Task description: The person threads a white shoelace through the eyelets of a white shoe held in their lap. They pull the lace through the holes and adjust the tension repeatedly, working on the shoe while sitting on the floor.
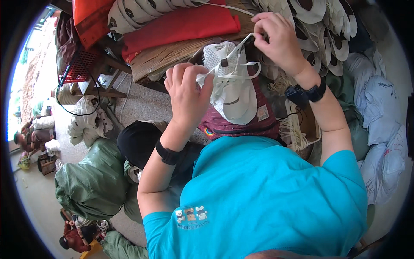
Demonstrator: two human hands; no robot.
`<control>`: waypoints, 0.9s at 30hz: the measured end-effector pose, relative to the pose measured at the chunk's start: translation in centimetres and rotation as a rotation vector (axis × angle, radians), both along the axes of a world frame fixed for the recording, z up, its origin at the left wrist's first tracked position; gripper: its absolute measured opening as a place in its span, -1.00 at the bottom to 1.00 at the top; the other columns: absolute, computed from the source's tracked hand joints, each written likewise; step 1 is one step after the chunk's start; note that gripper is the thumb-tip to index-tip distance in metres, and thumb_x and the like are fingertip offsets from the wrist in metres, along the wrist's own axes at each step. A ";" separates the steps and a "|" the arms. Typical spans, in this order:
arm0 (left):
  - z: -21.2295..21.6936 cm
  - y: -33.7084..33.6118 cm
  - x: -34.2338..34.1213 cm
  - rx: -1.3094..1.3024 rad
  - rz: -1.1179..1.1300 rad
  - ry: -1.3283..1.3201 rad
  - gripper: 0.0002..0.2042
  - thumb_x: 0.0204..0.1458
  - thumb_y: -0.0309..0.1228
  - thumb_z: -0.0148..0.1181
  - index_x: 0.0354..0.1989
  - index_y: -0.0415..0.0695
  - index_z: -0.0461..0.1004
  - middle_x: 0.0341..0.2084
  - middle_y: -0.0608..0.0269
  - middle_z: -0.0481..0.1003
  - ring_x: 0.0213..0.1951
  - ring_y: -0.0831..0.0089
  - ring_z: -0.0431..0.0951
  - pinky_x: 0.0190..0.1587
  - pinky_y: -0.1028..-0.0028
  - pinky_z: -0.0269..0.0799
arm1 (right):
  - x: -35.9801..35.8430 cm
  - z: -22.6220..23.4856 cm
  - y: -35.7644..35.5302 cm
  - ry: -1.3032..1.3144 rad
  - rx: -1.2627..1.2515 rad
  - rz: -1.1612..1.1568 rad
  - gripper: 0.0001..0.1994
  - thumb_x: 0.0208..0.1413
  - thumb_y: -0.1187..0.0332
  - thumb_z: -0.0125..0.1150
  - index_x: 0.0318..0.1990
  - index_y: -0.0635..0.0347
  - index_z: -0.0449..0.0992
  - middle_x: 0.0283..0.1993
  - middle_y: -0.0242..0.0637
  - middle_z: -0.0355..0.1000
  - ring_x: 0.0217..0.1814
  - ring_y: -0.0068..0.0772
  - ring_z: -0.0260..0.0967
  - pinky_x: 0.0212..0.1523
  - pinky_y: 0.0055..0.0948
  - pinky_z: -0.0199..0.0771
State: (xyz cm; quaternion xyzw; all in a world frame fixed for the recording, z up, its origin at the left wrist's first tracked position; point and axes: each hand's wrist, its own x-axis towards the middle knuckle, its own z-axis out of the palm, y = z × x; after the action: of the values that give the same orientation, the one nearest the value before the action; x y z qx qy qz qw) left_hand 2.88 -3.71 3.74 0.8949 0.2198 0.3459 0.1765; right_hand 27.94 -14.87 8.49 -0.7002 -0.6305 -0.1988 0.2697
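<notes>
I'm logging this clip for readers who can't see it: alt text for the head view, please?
A person's left hand and right hand pinch flat white laces on a white mesh shoe upper, its toe toward their turquoise T-shirt. Beyond are a brown wooden worktop, a flat red cloth and stacked white shoe pieces.

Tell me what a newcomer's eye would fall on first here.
Probably the bright turquoise shirt, filling the lower middle. Just above it, the left hand and right hand pinch white lace at a white shoe upper. Beyond, toward the top, a red cloth stands out on a wooden bench.
</notes>
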 end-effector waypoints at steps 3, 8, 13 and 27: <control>-0.3 -0.4 -0.1 0.011 -0.026 0.020 -0.73 -0.10 -0.28 0.40 -0.24 -0.03 0.50 -0.23 0.23 0.39 -0.10 0.17 0.36 -0.01 0.23 0.20 | -0.8 -2.6 0.4 0.906 -0.072 0.191 -0.91 0.17 0.38 0.19 -0.27 0.17 0.46 -0.15 -0.30 0.50 -0.34 -0.46 0.53 -0.29 -0.48 0.53; 0.5 0.0 1.3 0.228 -0.016 0.077 -0.87 -0.01 -0.34 0.32 -0.33 -0.02 0.51 -0.38 0.27 0.39 -0.18 0.22 0.40 -0.09 0.23 0.22 | -5.6 -1.1 2.1 1.956 -0.177 0.409 -0.86 0.25 0.34 0.13 -0.18 0.21 0.43 -0.33 -0.29 0.53 -0.44 -0.46 0.53 -0.37 -0.48 0.55; 0.5 4.5 -1.7 0.441 0.116 0.175 -0.88 -0.04 -0.42 0.26 -0.40 -0.08 0.43 -0.41 0.22 0.37 -0.22 0.17 0.41 -0.15 0.18 0.32 | 0.2 -3.6 0.9 1.954 -0.052 0.323 -0.95 0.25 0.43 0.08 -0.26 0.18 0.41 -0.47 -0.45 0.36 -0.51 -0.62 0.38 -0.24 -0.45 0.57; -1.7 -2.1 -1.2 -0.219 -0.118 -0.123 -0.80 -0.04 -0.51 0.34 -0.24 -0.18 0.49 -0.27 0.07 0.40 -0.28 0.17 0.46 -0.27 0.29 0.43 | -0.9 -0.7 -1.1 0.638 -0.078 0.115 -0.82 0.21 0.38 0.21 -0.06 0.14 0.54 -0.17 -0.33 0.47 -0.27 -0.55 0.44 -0.20 -0.53 0.46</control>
State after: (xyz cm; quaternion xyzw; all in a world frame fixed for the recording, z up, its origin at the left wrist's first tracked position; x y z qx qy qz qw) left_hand 1.64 -5.79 2.08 0.8589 0.1922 0.3630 0.3059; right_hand 27.03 -15.95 7.82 -0.7002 -0.5600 0.0706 0.4372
